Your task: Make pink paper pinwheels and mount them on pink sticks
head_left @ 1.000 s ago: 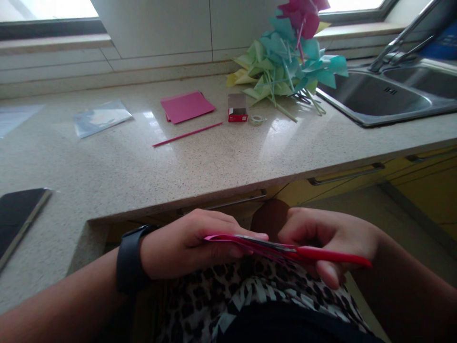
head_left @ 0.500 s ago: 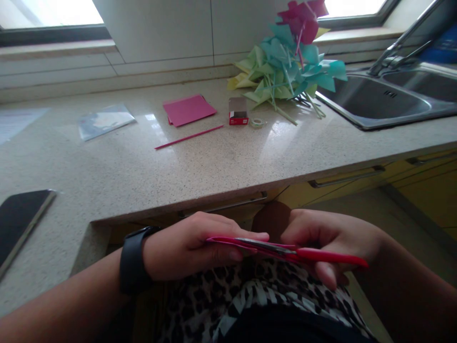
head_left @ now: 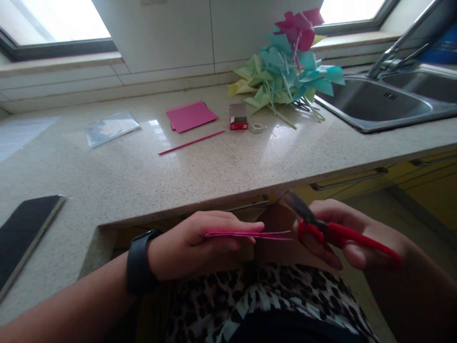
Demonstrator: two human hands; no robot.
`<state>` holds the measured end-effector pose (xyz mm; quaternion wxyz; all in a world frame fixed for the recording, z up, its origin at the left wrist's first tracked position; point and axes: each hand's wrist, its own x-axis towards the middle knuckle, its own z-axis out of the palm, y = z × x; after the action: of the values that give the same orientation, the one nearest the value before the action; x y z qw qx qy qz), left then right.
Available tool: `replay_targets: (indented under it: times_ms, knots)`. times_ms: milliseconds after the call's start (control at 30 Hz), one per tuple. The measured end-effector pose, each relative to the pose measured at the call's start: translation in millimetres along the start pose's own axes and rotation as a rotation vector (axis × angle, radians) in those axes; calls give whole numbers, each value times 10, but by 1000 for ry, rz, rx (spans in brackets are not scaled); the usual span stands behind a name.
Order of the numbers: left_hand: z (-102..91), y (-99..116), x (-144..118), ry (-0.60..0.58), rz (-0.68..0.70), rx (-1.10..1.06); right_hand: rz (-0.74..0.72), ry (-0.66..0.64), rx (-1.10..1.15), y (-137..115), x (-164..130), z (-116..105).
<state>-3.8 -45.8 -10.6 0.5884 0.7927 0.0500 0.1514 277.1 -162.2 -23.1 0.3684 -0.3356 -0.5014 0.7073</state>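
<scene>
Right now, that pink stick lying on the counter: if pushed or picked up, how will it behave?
The pink stick looks thin and round, so a sideways push would probably roll it across the glossy countertop. It lies straight, so it is likely fairly stiff, and probably very light. Lying flat on the hard surface, it may be fiddly to pinch.

Speckled countertop (head_left: 228, 164) — pink paper (head_left: 191, 116), pinwheels (head_left: 285, 71)

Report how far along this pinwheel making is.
Done: a heap of finished paper pinwheels lies on the countertop beside the sink. In hand: the left hand pinches a folded pink paper sheet edge-on, and the right hand holds red-handled scissors clear of it. Left: a stack of pink paper and a pink stick lie unused.
</scene>
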Motion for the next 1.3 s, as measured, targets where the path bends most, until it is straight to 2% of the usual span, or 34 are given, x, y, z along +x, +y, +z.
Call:
replay_targets:
  times_ms: [133,200,300,400,500,633,767,867,933,1000,1067,1200,1300]
  knots:
    - [37,-8,-23,102,-43,24,-216,321,-171,112,97,163]
    - [59,-17,-34,133,-46,35,-341,436,-122,153,251,293]
    - [83,-29,-45,137,-58,55,-402,620,-43,196,500,457]
    - [93,-31,-46,120,-69,76,-411,714,-11,234,659,523]
    - [93,-26,-38,87,-67,87,-422,729,26,278,721,530]
    - [89,-18,-26,86,-67,102,-443,673,141,334,755,548]
    - [94,-10,-44,108,-88,65,-405,636,229,365,790,567]
    - [118,-20,-75,116,-105,-93,-399,599,255,375,816,562]
    - [145,-38,-85,133,-96,-313,-420,598,274,381,831,554]
    - [170,-57,-74,177,-106,-576,-458,622,291,387,845,545]
    - [179,-70,-49,239,-178,-752,-490,648,301,388,854,537]
    - [152,-80,-12,433,-308,-777,-511,682,240,359,866,529]
    - [137,-87,-8,507,-325,-744,-514,726,195,325,876,527]
